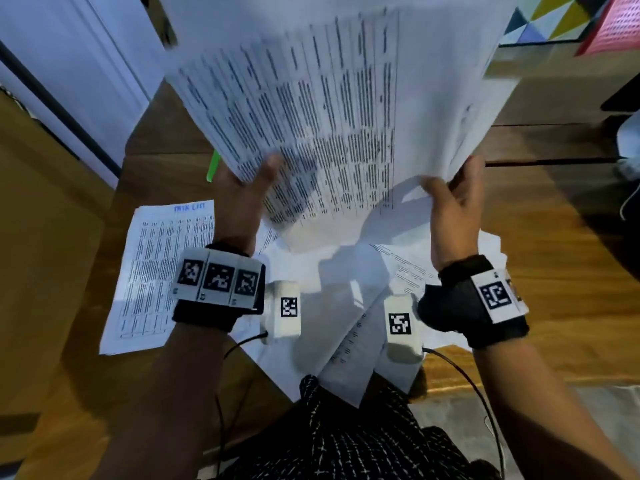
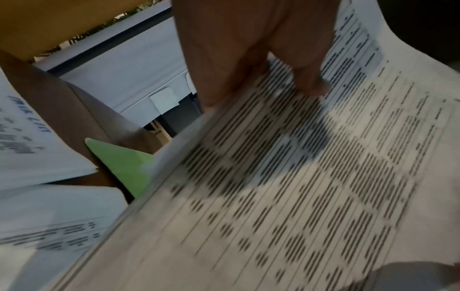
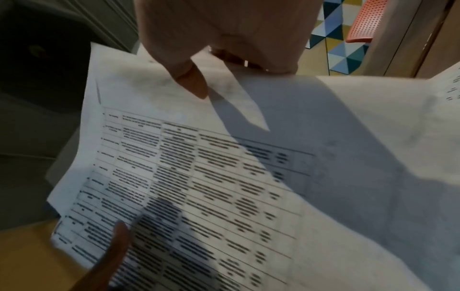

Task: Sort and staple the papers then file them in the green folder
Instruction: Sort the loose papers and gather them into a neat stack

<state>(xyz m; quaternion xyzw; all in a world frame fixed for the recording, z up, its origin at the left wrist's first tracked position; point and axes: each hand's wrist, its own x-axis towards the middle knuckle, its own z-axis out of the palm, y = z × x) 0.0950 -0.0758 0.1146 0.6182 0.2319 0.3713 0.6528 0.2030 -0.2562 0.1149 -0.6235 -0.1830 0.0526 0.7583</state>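
Note:
I hold a sheaf of printed table sheets point(image 1: 311, 109) up above the wooden table point(image 1: 540, 258). My left hand point(image 1: 249, 181) grips its left edge, thumb on the printed face point(image 2: 308, 82). My right hand point(image 1: 453, 199) pinches the right edge, thumb on top point(image 3: 191, 78). The sheets point(image 3: 224, 187) sag between the hands. The green folder point(image 2: 122, 163) lies on the table beyond the loose papers; only a sliver point(image 1: 213, 166) shows in the head view. A "Task List" sheet point(image 1: 159, 271) lies flat at the left. More loose papers point(image 1: 349, 327) lie under my wrists.
A white door and wall point(image 1: 86, 71) stand at the far left. A patterned rug point(image 1: 550, 19) and a red perforated chair point(image 1: 620, 22) are at the far right. A white object point(image 1: 628, 147) sits at the table's right edge. No stapler is in view.

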